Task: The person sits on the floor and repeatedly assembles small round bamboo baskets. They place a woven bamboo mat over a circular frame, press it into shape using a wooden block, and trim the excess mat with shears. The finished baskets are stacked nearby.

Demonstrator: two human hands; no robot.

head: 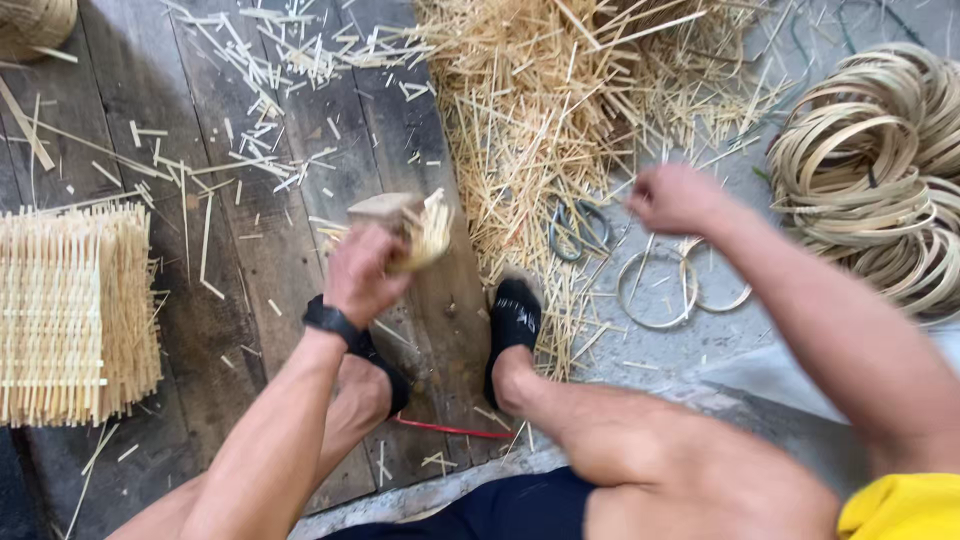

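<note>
— How is the left hand posed?
— It is raised, wrist bent, its grip clenched around a wooden block with bamboo slivers, left of the scissors.
— And the right hand?
— It is fisted just right of the scissors; what is grasped cannot be told.

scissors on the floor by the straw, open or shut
Shut, as far as shows: the scissors lie flat with both handle loops side by side; the blades are hidden under the straw pile.
</note>
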